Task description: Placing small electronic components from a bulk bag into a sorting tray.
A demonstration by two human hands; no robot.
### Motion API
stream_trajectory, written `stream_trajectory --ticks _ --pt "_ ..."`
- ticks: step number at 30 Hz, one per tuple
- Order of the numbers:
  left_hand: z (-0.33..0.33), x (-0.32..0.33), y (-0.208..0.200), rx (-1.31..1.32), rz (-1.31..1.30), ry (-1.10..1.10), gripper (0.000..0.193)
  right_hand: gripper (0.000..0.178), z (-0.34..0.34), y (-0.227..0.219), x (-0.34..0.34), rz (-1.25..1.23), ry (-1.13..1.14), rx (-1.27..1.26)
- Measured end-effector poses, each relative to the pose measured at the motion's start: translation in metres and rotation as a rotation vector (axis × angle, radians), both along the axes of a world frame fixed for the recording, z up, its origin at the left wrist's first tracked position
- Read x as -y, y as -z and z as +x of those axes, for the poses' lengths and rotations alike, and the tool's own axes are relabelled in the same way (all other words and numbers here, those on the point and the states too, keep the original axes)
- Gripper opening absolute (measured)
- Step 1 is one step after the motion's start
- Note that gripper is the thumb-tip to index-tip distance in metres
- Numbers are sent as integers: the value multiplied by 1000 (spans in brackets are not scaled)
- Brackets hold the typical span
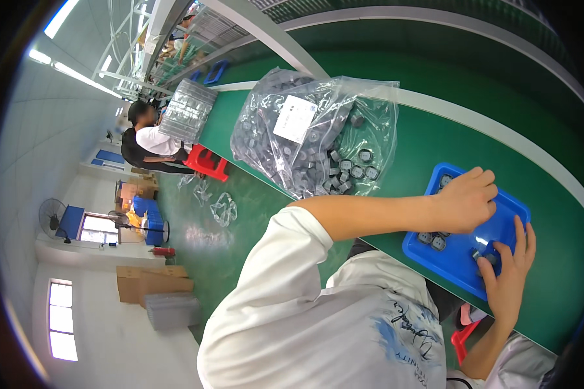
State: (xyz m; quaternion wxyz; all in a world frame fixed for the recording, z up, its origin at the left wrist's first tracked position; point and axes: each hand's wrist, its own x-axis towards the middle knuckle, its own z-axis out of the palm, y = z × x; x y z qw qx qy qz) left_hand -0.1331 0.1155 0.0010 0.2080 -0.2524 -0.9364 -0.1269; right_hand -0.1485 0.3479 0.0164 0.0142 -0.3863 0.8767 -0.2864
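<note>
Head view: my left hand (468,202) is curled over the blue tray (459,251); can't tell if it grips anything. Right hand (509,269) is half-open at the tray's 5 o'clock, thumb and index around a grey part (477,255); contact unclear. More small grey parts (438,243) sit at 8 o'clock in the tray. Clear bag (253,133) of them at 10 o'clock from it. Parts look light, stiff, maybe slick; I'd pinch opposite side walls, off the faces.

Factory wkshp: long green bench (431,135), bag of pts (305,155), cardboard ctns (152,285).
</note>
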Motion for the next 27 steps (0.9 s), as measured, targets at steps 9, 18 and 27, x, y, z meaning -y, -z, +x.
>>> stream_trajectory --ticks 9,18,27 --pt "3 10 2 -43 35 -29 14 23 5 0 7 25 -23 -70" --pt "2 14 9 -71 89 -43 15 22 2 8 7 111 5 -16" --pt "4 20 17 -62 188 -46 13 21 -9 8 14 -27 32 43"
